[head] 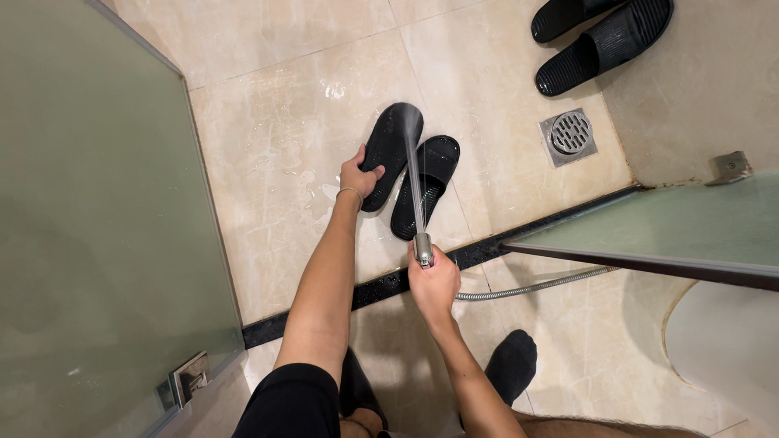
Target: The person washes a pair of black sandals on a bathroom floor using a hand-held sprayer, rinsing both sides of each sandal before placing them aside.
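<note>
My left hand grips the edge of a black slipper, tilted up off the wet tiled floor. A second black slipper lies flat right beside it. My right hand is closed around a metal spray nozzle, from which a thin jet of water shoots onto the held slipper. A flexible metal hose runs off to the right from the nozzle.
Another pair of black slippers lies at the top right, near a square metal floor drain. Frosted glass panels stand at the left and right. A black threshold strip crosses the floor. A white toilet edge shows at lower right.
</note>
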